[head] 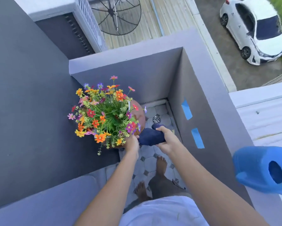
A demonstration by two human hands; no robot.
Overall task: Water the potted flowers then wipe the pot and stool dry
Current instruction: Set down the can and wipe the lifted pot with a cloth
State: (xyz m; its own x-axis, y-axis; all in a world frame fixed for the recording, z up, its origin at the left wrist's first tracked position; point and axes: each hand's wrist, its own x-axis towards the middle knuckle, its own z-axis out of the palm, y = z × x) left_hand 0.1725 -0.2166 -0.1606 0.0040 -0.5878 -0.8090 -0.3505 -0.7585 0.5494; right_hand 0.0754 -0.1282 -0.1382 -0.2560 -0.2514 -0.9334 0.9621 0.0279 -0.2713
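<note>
A bunch of many-coloured flowers fills a round brown pot in the balcony corner. The stool beneath is hidden by the flowers and pot. A dark blue cloth is bunched beside the pot's near right side. My right hand grips the cloth from the right. My left hand holds the cloth's left end, close against the pot's near edge under the blooms. A blue watering can stands on top of the wall at the right.
Grey balcony walls enclose the narrow tiled floor, which has a metal drain. Two blue tape strips mark the right wall. My bare feet stand on the tiles. Below the balcony are a white car and a satellite dish.
</note>
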